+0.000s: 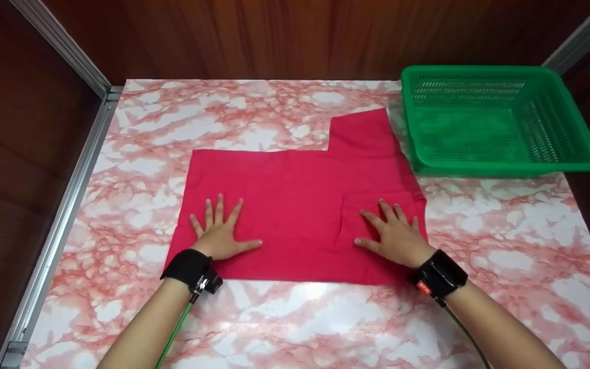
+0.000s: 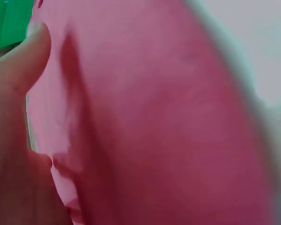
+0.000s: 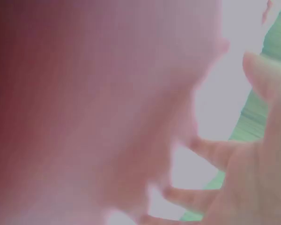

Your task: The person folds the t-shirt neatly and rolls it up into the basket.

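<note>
A red garment (image 1: 295, 195) lies flat on the pink marbled table (image 1: 136, 133), partly folded, with one sleeve (image 1: 360, 134) sticking out toward the far right. My left hand (image 1: 219, 229) presses flat on its near left part, fingers spread. On the near right part, over a folded-in flap, my right hand (image 1: 393, 231) lies flat with fingers spread too. In the left wrist view the red cloth (image 2: 159, 122) fills the frame, blurred, beside my thumb (image 2: 23, 56). The right wrist view shows blurred red cloth (image 3: 84, 117) and my fingers (image 3: 210, 152).
A green plastic basket (image 1: 494, 120) stands at the far right of the table, touching the garment's sleeve. A metal frame rail (image 1: 64, 205) runs along the table's left edge. Dark wooden walls close the back and sides.
</note>
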Motion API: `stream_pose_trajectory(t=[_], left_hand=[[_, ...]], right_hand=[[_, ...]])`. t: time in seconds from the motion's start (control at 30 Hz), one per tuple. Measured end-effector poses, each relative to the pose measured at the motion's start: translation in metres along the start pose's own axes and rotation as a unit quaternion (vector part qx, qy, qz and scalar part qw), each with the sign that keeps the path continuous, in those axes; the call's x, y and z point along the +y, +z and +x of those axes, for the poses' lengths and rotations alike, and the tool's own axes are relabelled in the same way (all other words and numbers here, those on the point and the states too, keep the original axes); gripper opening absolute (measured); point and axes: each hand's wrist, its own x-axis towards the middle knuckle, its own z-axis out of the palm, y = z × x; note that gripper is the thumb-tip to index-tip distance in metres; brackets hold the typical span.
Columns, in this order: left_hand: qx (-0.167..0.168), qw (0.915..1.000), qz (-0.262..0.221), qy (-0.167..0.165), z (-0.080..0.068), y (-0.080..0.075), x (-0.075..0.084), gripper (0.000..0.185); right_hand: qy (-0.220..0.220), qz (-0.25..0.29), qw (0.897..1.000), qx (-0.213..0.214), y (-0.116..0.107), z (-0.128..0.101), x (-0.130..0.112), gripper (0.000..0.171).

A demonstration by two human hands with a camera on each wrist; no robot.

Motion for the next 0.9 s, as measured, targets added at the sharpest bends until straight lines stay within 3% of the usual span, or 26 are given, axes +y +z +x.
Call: stream_pose_trajectory(t=[0.1, 0.23, 0.4, 0.63, 0.8, 0.9], left_hand=[[0.017, 0.9998, 0.012, 0.008, 0.012, -0.009, 0.006, 0.105], [0.052, 0.9983, 0.023, 0.015, 0.034, -0.026, 0.012, 0.100], [0.088, 0.9960, 0.016, 0.008, 0.070, -0.049, 0.011, 0.094], [0.129, 0.9913, -0.022, -0.012, 0.109, -0.065, -0.010, 0.084], [0.122, 0.9904, -0.024, -0.060, 0.117, -0.071, -0.025, 0.066], [0.109, 0.9903, -0.031, -0.081, 0.119, -0.074, -0.029, 0.065]], right_hand=[[-0.004, 0.010, 0.998, 0.062, -0.013, 0.014, -0.004, 0.073], [-0.022, 0.024, 0.987, 0.161, -0.025, 0.048, -0.006, 0.068], [-0.016, 0.038, 0.973, 0.226, -0.036, 0.097, 0.004, 0.065], [0.018, 0.056, 0.963, 0.263, -0.053, 0.137, 0.027, 0.060], [0.037, 0.050, 0.965, 0.254, -0.062, 0.150, 0.032, 0.060], [0.047, 0.042, 0.967, 0.246, -0.066, 0.156, 0.032, 0.060]])
